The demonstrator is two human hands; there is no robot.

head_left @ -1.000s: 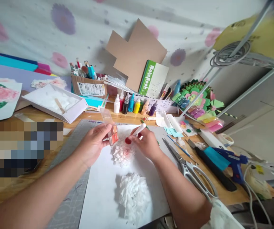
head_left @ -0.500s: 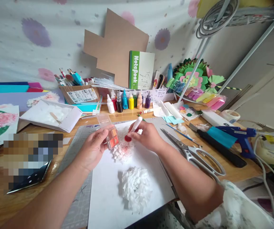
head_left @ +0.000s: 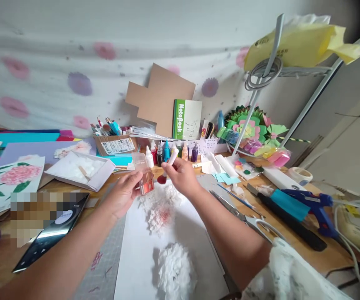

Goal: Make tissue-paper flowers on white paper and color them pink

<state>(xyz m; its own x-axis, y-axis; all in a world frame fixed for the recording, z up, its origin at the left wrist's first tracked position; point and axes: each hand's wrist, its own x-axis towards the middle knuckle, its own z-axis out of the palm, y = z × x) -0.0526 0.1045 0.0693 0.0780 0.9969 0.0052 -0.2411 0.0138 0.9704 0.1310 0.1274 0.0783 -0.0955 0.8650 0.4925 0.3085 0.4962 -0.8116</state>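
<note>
My left hand (head_left: 126, 192) holds an open makeup palette (head_left: 146, 183) with orange and red pans, its clear lid tipped up. In my right hand (head_left: 182, 177) is a white-handled makeup brush (head_left: 164, 177); its dark red bristles point down, close to the palette's right side. Below both hands a ruffled white paper flower (head_left: 160, 218) with a pinkish-red tint lies on a white sheet (head_left: 136, 258). More white ruffled paper shows behind it, partly covered by my hands. Nearer to me sits a plain white paper flower (head_left: 175, 271).
Large scissors (head_left: 245, 216), a black-handled cutter (head_left: 292, 221) and a blue glue gun (head_left: 314, 204) lie to the right. Several paint bottles (head_left: 167, 152) stand behind my hands. At the left are a phone (head_left: 51, 237), a white box (head_left: 96, 177) and a flower picture (head_left: 17, 179).
My right hand has lifted the brush off the tinted flower and brought it up and left, closer to the palette. The view has tilted upward. The palette stays in my left hand.
</note>
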